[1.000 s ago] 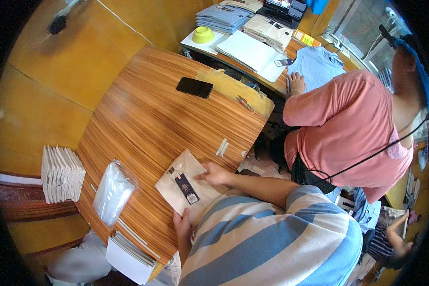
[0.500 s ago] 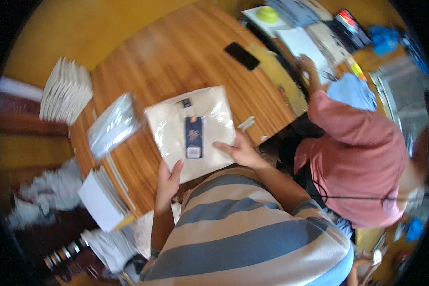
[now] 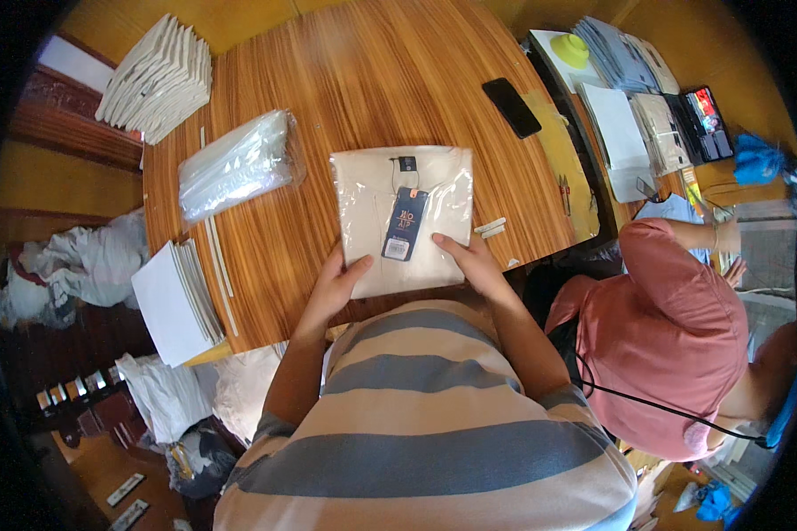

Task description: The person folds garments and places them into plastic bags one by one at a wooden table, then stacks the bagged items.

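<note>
A folded cream garment in a clear plastic bag (image 3: 361, 199) lies level before me, over the near edge of the wooden table. Through the shiny plastic a dark blue hang tag (image 3: 406, 223) shows, slightly tilted, below a small dark neck label. My left hand (image 3: 335, 285) grips the near left corner, thumb on top. At the right edge, my right hand (image 3: 476, 265) holds the bag the same way. The other fingers of both hands are mostly hidden under it.
Left on the table (image 3: 381, 80) lie a stack of clear plastic bags (image 3: 239, 168), a pile of folded garments (image 3: 158, 80) and white boards (image 3: 173, 305). A black phone (image 3: 512, 107) and scissors (image 3: 565, 193) lie right. A co-worker in pink (image 3: 664, 341) sits close by.
The bagged garment has turned from a tilt to nearly straight, still in both my hands. My view has shifted. The co-worker's arm has moved right, away from the white sheets.
</note>
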A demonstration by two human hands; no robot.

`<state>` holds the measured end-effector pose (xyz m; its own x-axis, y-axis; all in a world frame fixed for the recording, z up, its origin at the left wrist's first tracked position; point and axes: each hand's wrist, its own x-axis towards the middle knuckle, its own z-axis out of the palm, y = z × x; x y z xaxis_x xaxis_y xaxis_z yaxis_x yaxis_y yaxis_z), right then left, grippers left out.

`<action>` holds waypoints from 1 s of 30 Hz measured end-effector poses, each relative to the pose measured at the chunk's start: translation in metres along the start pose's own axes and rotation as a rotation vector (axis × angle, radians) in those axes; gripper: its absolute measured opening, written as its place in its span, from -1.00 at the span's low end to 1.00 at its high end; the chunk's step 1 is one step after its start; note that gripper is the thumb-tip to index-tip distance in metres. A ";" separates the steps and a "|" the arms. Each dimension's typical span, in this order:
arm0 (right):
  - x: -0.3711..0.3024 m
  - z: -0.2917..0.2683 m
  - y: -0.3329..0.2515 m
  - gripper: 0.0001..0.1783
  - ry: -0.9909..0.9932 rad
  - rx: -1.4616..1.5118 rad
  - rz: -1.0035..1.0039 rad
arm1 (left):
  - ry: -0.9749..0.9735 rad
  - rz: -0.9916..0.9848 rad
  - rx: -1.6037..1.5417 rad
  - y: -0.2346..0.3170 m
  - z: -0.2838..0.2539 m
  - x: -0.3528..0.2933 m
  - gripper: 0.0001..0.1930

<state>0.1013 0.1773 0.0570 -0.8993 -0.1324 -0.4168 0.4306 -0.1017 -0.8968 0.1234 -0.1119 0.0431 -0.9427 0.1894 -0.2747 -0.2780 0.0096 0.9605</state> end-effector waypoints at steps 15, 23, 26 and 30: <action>0.069 0.042 0.025 -0.24 0.168 -1.332 -0.676 | 0.012 0.495 1.351 -0.023 0.056 0.071 -0.25; 0.075 0.040 0.029 -0.27 0.019 -1.243 -0.562 | 0.019 0.411 1.252 -0.025 0.066 0.071 -0.23; 0.077 0.034 0.022 -0.35 -0.004 -1.203 -0.556 | -0.040 0.378 1.270 -0.012 0.064 0.073 -0.20; 0.038 0.015 0.001 -0.42 0.248 -0.953 -0.709 | -0.012 0.390 1.140 -0.022 0.057 0.063 -0.05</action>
<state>0.0690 0.1572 0.0429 -0.9479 -0.1383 0.2871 -0.2978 0.7049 -0.6437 0.0810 -0.0438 0.0073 -0.9234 0.3819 0.0377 0.3542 0.8104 0.4667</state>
